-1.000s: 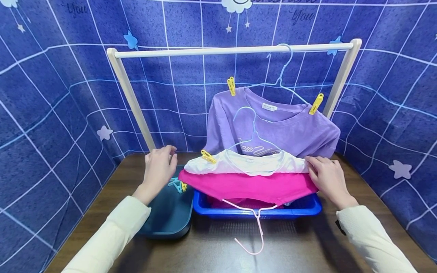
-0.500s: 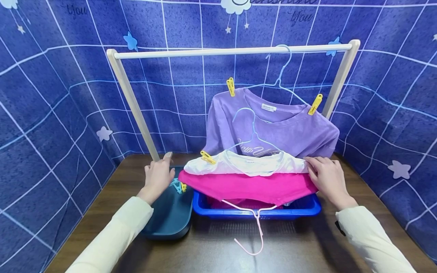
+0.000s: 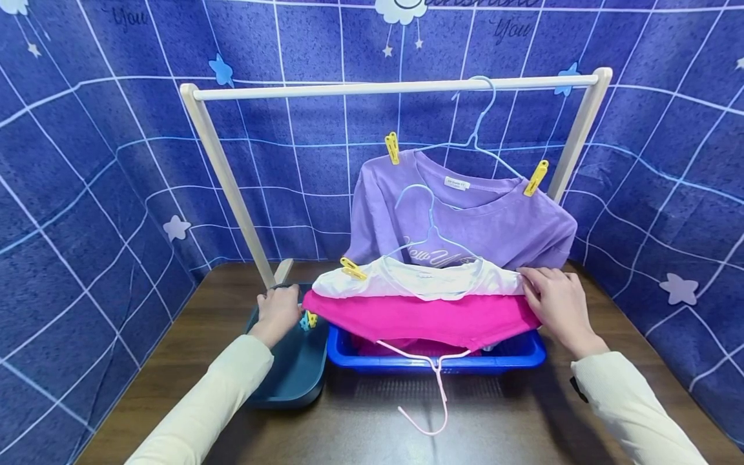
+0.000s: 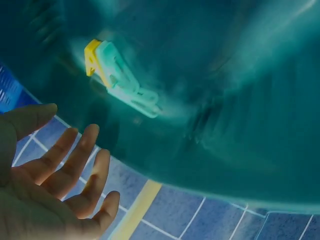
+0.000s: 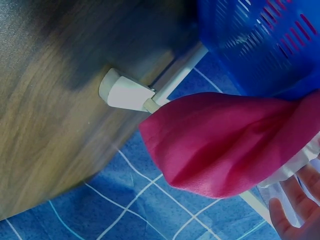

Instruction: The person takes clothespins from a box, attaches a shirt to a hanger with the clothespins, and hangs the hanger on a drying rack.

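Over the dark teal tray [image 3: 287,391], my left hand [image 3: 278,315] is empty with loosely bent fingers. Beside it in the tray lie mint-green and yellow clothespins [image 4: 120,80], apart from the fingers in the left wrist view. My right hand [image 3: 557,303] pinches the right shoulder of a white and pink T-shirt [image 3: 418,315], whose sleeve [image 5: 220,145] hangs down in the right wrist view. A light blue hanger [image 3: 432,216] sits inside that shirt's neck. One yellow clothespin [image 3: 352,269] clips its left shoulder.
Behind, a purple T-shirt [image 3: 488,226] hangs on a rack bar [image 3: 349,88], with yellow clothespins at both shoulders. Below the pink shirt stands a blue basket [image 3: 436,365] holding more cloth. A pink hanger [image 3: 443,394] sticks out over its front edge. Rack posts rise at both sides.
My left hand has come down and slightly right, from beside the rack's left post to over the clothespins in the tray. The right hand keeps its pinch on the T-shirt.
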{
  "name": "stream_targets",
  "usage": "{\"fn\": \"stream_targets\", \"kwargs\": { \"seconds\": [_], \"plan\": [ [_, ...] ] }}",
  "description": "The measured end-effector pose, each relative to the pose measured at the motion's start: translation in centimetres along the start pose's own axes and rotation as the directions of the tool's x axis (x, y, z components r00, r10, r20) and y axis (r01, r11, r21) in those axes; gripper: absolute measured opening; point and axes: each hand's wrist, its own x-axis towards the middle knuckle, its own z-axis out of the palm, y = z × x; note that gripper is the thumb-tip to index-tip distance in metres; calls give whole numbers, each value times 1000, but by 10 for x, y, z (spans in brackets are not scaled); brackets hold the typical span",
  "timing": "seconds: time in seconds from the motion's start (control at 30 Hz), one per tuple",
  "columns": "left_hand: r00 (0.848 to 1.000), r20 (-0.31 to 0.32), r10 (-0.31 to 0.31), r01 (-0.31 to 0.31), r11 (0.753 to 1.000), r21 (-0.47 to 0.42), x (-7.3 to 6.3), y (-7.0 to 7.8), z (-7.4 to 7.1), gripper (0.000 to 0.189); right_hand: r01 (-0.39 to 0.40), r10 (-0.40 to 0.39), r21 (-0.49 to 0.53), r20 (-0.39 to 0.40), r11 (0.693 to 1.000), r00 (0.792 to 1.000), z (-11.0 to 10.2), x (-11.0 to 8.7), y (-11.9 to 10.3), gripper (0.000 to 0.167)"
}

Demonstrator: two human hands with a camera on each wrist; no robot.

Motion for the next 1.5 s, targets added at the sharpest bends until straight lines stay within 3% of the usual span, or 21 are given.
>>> {"fn": "stream_targets", "kwargs": {
  "seconds": [0.33, 0.7, 1.13, 1.5],
  "plan": [
    [997, 71, -24, 25, 1000, -13, 2, 0, 14, 18, -1, 1, 12, -8, 1000, 1000, 2, -1, 1, 16],
    [986, 140, -88, 93, 995, -29, 4, 0, 28, 22, -7, 7, 6, 9, 1000, 1000, 1, -1, 0, 16],
    [981, 169, -93, 100, 994, -33, 3, -1, 30, 20, -4, 4, 4, 17, 1000, 1000, 0, 0, 1, 16],
    [970, 227, -92, 91, 996, 15, 5, -4, 24, 25, 4, -4, -5, 10, 1000, 1000, 1, 0, 1, 14]
  ]
}}
